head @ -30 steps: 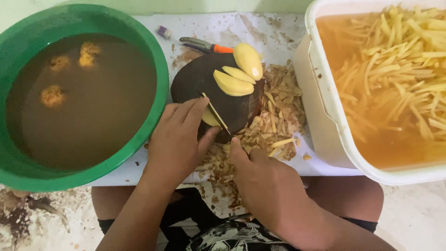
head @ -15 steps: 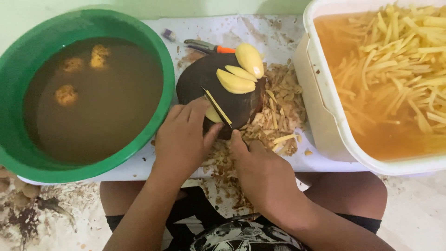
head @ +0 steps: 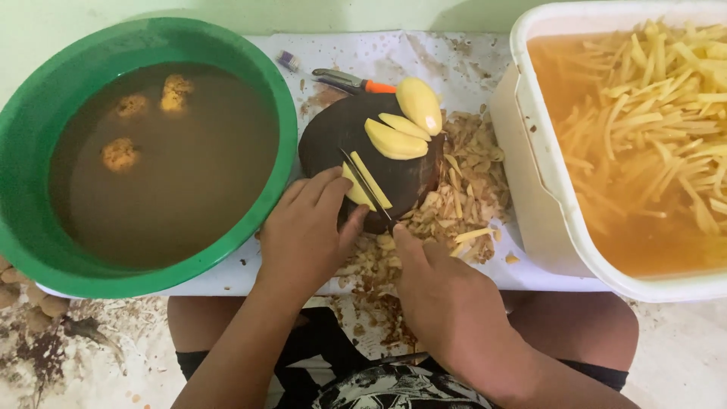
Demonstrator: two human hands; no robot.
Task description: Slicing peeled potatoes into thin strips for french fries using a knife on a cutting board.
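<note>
The potato piece [head: 362, 187] being cut sits on the near-left part of the dark round chopping block [head: 344, 136], tucked right under the left hand [head: 307, 231], whose fingertips [head: 327, 182] press together flat on it. The right hand [head: 447, 299] is wrapped around the knife [head: 366, 189], blade laid across the piece. A few thick slices [head: 397, 135] wait farther back, while the white tub [head: 530, 151] is already heaped with cut sticks, and whole potatoes float in the green basin [head: 280, 113].
</note>
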